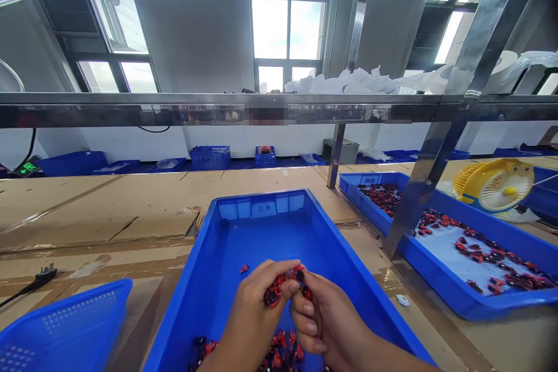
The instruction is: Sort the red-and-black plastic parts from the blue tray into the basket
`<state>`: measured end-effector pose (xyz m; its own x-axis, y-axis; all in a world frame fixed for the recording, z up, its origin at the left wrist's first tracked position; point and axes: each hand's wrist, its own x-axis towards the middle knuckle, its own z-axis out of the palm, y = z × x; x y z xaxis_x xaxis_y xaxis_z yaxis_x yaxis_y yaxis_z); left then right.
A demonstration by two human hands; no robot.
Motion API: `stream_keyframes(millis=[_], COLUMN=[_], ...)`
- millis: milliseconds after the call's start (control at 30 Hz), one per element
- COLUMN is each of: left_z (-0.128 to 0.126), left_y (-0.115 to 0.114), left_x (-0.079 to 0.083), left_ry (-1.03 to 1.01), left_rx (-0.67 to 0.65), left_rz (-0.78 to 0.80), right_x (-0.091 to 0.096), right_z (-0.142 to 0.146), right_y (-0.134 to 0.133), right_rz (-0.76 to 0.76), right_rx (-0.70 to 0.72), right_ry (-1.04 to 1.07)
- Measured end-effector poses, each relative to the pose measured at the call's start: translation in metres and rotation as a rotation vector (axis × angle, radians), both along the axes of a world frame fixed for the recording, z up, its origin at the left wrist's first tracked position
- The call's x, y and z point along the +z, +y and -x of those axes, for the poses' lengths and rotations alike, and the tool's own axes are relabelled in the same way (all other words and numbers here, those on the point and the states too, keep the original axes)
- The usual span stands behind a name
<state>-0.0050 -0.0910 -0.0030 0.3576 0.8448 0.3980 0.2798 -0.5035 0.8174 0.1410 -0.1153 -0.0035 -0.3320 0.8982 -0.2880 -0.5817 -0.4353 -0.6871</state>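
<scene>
My left hand (257, 302) is closed round several small red and black parts (272, 293) above a blue tray (331, 226). Close against it, my right hand (322, 314) has its thumb and fingers pinched on a small red and black part (300, 274) at the left fingertips. The exact kind of these parts is too small to make out. Below my hands, a pile of similar red and black parts (279, 351) lies at the near end of the tray. One loose red part (244, 268) lies farther in on the tray floor.
To the right stands another blue tray (457, 302) with many red and black parts, behind a metal post (418, 197). A yellow fan (497, 186) sits beyond it. At left are a blue basket (65, 325) and a black plug (43, 275). A metal rail (196, 110) crosses ahead.
</scene>
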Motion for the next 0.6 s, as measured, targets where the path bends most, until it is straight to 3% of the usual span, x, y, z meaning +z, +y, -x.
stream_keyframes(millis=[233,600], left_z=[0.0027,0.0050], left_y=[-0.0010,0.0007], left_x=[0.0078,0.0092], left_ry=[-0.082,-0.062], left_rx=[-0.022,-0.042], left_rz=[0.036,0.046], right_x=[0.0080,0.0029], right_z=[0.0013,-0.0036], right_y=[-0.0047,-0.0024], right_rz=[-0.103,-0.145], right_rx=[0.025,0.068], right_ry=[0.010,-0.001])
